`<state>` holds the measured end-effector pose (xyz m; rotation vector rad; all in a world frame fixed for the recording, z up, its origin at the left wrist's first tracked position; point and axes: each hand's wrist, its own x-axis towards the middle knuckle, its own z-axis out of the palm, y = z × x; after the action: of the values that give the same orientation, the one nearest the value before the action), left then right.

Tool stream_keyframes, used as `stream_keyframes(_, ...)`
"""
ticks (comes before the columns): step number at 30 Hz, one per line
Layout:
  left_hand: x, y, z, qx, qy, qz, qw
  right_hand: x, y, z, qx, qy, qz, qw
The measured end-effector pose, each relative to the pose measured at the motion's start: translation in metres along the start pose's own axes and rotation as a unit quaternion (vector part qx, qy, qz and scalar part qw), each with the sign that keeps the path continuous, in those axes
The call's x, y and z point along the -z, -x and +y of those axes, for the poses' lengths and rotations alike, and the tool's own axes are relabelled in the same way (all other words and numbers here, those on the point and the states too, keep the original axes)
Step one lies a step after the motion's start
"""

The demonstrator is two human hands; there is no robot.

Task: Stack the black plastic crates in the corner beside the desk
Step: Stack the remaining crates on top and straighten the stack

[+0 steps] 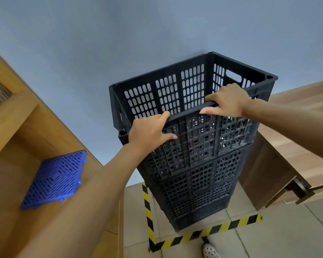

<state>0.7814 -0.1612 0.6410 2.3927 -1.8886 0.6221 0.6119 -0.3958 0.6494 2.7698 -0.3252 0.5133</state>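
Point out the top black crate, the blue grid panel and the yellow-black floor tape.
top black crate (164, 94): head view, inner far wall.
blue grid panel (55, 178): head view, centre of its slatted face.
yellow-black floor tape (215, 229): head view, front strip.

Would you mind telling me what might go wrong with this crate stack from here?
The top crate looks twisted against the crate below, so it may not seat and could slip. Both hands, left and right, grip only the near rim, so the tall stack could tip toward the desk.
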Motion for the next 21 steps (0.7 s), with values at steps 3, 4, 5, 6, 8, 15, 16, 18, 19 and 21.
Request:
stream_keyframes(3,-0.004,0.009,-0.002,-0.029,-0.001,0.004,1.0,0.005,0.01,-0.006,0.009,0.009,-0.024,1.0)
stream_keyframes(4,-0.006,0.013,-0.005,-0.036,0.001,0.01,0.999,0.006,0.013,-0.011,0.005,0.011,-0.026,1.0)
stream_keyframes(5,-0.008,0.015,-0.009,-0.043,0.002,0.014,0.999,0.006,0.015,-0.017,-0.001,0.008,-0.023,1.0)
stream_keyframes(6,-0.01,0.017,-0.016,-0.049,0.004,0.014,0.999,0.006,0.016,-0.023,-0.006,0.005,-0.017,1.0)
stream_keyframes(8,-0.013,0.021,-0.033,-0.058,0.014,0.008,0.998,0.006,0.013,-0.037,-0.015,-0.003,-0.011,1.0)
stream_keyframes(15,-0.009,0.029,-0.09,-0.084,0.006,0.026,0.996,0.009,-0.011,-0.097,-0.085,-0.034,-0.018,0.996)
stream_keyframes(16,-0.009,0.031,-0.097,-0.077,0.002,0.02,0.997,0.009,-0.016,-0.107,-0.095,-0.037,-0.025,0.994)
stream_keyframes(18,-0.009,0.035,-0.11,-0.047,-0.003,0.013,0.999,0.009,-0.024,-0.125,-0.107,-0.044,-0.021,0.993)
stream_keyframes(19,-0.009,0.037,-0.116,-0.031,-0.005,0.01,0.999,0.01,-0.027,-0.132,-0.108,-0.046,-0.017,0.993)
stream_keyframes(21,-0.01,0.04,-0.122,-0.012,-0.015,0.002,1.0,0.01,-0.03,-0.139,-0.094,-0.047,-0.009,0.994)
